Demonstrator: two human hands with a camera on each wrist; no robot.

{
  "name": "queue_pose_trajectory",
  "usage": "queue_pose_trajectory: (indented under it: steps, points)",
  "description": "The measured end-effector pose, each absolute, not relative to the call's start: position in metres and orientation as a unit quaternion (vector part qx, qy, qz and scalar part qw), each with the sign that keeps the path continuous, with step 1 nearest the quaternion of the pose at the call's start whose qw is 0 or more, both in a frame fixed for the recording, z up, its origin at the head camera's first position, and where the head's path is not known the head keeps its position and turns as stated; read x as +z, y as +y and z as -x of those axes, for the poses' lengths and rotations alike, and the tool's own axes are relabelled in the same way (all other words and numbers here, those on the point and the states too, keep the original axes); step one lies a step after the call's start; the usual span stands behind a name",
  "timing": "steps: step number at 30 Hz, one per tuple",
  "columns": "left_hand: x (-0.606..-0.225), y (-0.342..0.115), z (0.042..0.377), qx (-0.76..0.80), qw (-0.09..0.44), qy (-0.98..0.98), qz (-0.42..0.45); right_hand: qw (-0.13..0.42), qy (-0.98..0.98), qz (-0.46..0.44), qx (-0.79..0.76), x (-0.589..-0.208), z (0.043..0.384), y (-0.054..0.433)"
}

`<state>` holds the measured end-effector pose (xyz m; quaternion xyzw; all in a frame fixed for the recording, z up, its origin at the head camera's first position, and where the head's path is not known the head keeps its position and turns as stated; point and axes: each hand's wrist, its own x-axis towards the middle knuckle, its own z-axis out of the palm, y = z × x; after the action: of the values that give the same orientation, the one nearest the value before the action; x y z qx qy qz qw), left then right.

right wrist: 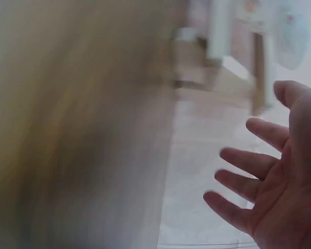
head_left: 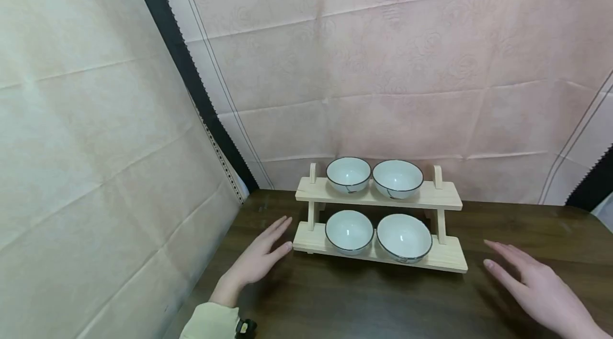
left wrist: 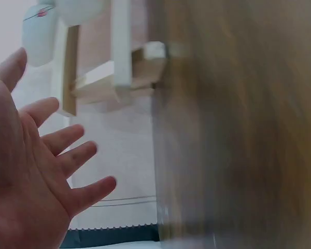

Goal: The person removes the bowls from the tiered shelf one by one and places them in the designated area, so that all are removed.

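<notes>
brown table (head_left: 373, 302): bowls (head_left: 404, 237) on rack (head_left: 446, 196) between left hand (head_left: 257, 258) and right hand (head_left: 541, 288).

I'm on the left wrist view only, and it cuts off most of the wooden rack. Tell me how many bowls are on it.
Observer: Four white bowls: two on the upper shelf and two on the lower shelf.

Operator: Report where the right hand is; I don't have it.

Observer: The right hand is off the right end of the wooden rack, with a visible gap between its fingertips and the wood.

Operator: Tell me what's inside the bowls.

Observer: Nothing that I can see; the head view looks down into all four and shows bare white interiors.
</notes>
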<state>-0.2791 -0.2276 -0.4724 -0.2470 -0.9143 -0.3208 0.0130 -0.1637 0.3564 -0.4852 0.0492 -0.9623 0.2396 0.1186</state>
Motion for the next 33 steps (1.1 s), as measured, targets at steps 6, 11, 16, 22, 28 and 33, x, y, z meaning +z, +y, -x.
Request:
queue_pose_trajectory:
  steps: [6, 11, 16, 22, 28, 33]
  points:
    - [-0.467, -0.211, 0.292, -0.405, 0.038, -0.883, 0.236, 0.182, -0.934, -0.033, 0.305, -0.467, 0.17, 0.336]
    - [-0.47, -0.198, 0.301, -0.436, 0.049, -0.876, 0.201, 0.158, -0.916, -0.047, 0.366, -0.45, 0.18, 0.313]
    - [-0.482, -0.189, 0.303, -0.456, 0.037, -0.874, 0.163, 0.097, -0.911, -0.052, 0.398, -0.44, 0.19, 0.291]
    - [-0.495, -0.19, 0.302, -0.479, 0.01, -0.869, 0.125, 0.049, -0.907, -0.057, 0.415, -0.442, 0.202, 0.271]
    - [-0.498, -0.193, 0.303, -0.498, -0.015, -0.859, 0.116, -0.001, -0.887, -0.065, 0.458, -0.449, 0.207, 0.261]
    - [-0.499, -0.195, 0.306, -0.513, -0.044, -0.847, 0.133, -0.017, -0.869, -0.071, 0.489, -0.453, 0.208, 0.257]
